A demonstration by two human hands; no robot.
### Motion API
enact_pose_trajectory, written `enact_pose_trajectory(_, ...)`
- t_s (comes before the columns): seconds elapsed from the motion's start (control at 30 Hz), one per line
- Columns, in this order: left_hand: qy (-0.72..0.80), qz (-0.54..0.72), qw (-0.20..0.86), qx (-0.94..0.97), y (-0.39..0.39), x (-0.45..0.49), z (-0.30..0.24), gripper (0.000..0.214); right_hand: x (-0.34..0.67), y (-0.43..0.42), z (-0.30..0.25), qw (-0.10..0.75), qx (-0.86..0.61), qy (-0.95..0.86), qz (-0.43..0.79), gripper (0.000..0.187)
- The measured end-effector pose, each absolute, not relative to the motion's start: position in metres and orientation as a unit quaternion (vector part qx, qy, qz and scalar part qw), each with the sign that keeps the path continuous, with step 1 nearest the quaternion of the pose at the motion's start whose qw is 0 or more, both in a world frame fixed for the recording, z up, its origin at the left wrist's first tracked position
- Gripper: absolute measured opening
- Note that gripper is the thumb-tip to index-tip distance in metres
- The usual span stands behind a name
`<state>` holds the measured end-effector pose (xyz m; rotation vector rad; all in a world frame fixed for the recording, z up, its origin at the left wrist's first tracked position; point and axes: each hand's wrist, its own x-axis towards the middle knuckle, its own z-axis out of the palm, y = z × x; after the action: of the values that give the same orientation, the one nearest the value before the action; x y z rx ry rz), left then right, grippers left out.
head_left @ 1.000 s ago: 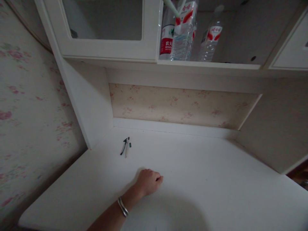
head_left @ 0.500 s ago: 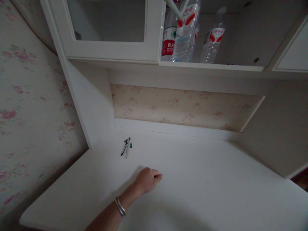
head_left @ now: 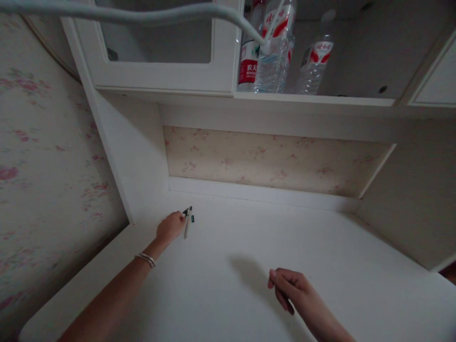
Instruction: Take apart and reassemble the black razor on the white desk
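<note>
My left hand (head_left: 170,227), a silver bangle on its wrist, reaches to the back left of the white desk (head_left: 228,266). Its fingers are pinched on the lower end of a black pen (head_left: 185,212), of which only the top shows. A white pen (head_left: 187,227) lies right beside it, touching the fingertips. A small dark green cap (head_left: 193,218) sits just right of the pens. My right hand (head_left: 288,287) hovers over the desk's middle, fingers loosely curled and apart, with nothing in it.
Three water bottles (head_left: 270,47) stand on the open shelf above. A glass-fronted cabinet door (head_left: 160,71) is to their left. A pale cable (head_left: 142,16) runs across the top. Flowered wallpaper (head_left: 42,156) covers the left wall and the back panel.
My left hand has left the desk's middle and moved back-left to the pens, closing on the black one. My right hand has come into view at the lower right.
</note>
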<state>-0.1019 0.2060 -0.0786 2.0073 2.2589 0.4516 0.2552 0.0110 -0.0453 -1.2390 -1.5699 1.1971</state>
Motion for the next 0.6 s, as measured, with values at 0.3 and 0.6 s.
enact_pose_trajectory(0.3, 0.723, 0.059, 0.058, 0.686, 0.22, -0.113, -0.102, 0.038, 0.256, 0.042, -0.085, 0.458, -0.467, -0.519, 0.55, 0.055)
enact_pose_trajectory(0.6, 0.731, 0.028, 0.088, 0.676, 0.222, -0.11, -0.1, 0.035, 0.248, 0.042, -0.106, 0.438, -0.492, -0.51, 0.553, 0.057)
